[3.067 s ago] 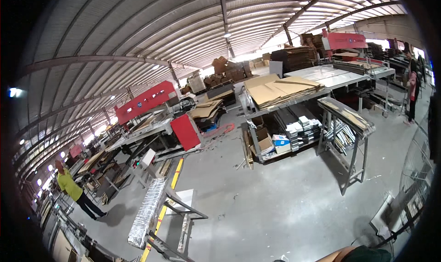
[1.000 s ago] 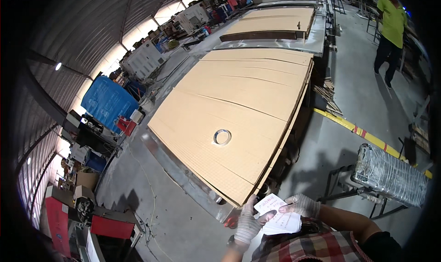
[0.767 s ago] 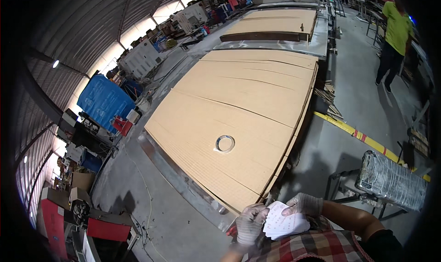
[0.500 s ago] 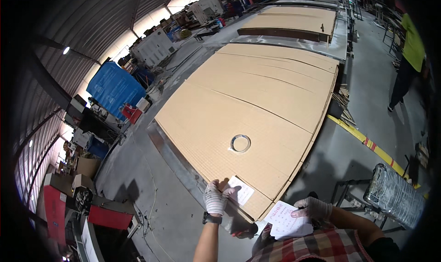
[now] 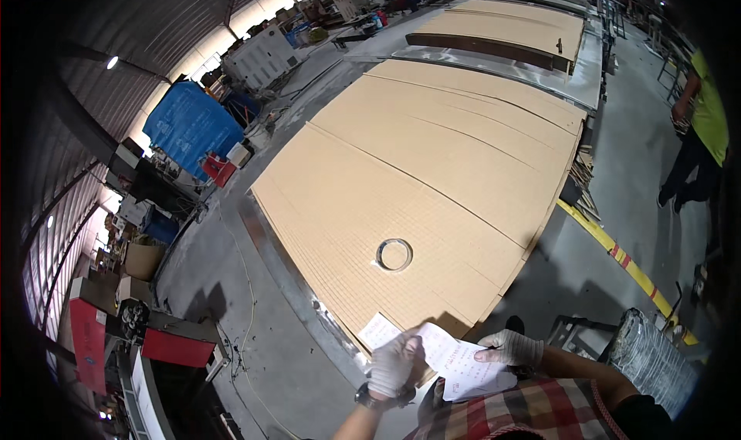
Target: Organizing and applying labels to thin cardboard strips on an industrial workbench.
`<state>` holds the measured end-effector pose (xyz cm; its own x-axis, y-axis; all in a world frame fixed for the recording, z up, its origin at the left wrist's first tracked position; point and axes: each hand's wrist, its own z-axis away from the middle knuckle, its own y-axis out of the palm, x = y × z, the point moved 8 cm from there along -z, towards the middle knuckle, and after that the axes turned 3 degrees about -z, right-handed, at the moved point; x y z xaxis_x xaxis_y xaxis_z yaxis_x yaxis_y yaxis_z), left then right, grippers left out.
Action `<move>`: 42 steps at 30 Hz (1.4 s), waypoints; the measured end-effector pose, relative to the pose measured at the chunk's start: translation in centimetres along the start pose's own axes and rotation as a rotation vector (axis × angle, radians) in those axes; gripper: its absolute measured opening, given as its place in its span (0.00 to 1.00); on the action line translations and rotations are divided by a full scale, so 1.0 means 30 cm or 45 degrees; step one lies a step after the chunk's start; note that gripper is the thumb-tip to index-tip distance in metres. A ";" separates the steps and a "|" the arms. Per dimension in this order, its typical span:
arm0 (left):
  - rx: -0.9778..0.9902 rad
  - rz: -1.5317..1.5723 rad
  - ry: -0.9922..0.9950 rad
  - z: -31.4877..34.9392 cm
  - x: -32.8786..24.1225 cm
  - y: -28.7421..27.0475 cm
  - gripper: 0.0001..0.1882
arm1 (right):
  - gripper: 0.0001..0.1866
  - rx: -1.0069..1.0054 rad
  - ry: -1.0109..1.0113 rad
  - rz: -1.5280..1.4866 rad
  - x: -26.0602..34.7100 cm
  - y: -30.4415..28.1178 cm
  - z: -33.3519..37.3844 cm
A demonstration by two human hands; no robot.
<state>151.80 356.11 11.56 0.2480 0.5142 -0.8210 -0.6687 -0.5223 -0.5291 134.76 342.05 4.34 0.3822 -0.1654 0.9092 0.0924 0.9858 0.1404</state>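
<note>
My right hand (image 5: pixel 512 349), in a pale work glove, grips a small stack of white paper sheets (image 5: pixel 471 372) with reddish handwriting, thumb on top. My gloved left hand (image 5: pixel 392 369), a dark watch at its wrist, has its fingers curled against the left edge of the top sheet and appears to pinch it. Just beyond that hand another white sheet (image 5: pixel 378 331) lies on the near corner of a large cardboard-covered panel (image 5: pixel 432 162). A roll of tape (image 5: pixel 394 255) lies flat on the cardboard, farther in.
A second cardboard-covered panel (image 5: pixel 502 31) lies beyond. To the right are a yellow beam (image 5: pixel 617 255) with red marks and a plastic-wrapped bundle (image 5: pixel 648 355). A person in a yellow-green shirt (image 5: pixel 708 116) stands at far right. Red machinery (image 5: pixel 179 349) stands at left.
My left hand has moved from the sheet on the cardboard, right and nearer, to the stack in my right hand. The view has shifted slightly. The person at far right has changed posture.
</note>
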 end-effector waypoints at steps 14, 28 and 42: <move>0.208 0.031 -0.114 -0.150 -0.046 0.215 0.14 | 0.22 0.126 0.189 0.208 0.013 -0.195 -0.039; 0.394 -0.122 -0.079 -0.290 -0.255 0.460 0.12 | 0.26 0.027 0.226 0.182 0.063 -0.468 0.046; 0.472 0.056 -0.032 -0.542 -0.404 0.591 0.06 | 0.24 0.079 0.252 0.208 -0.046 -0.686 0.112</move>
<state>148.34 329.57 8.66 0.1991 0.5158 -0.8332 -0.8879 -0.2648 -0.3762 129.25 322.08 1.50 0.5601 -0.0009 0.8284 -0.0396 0.9988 0.0278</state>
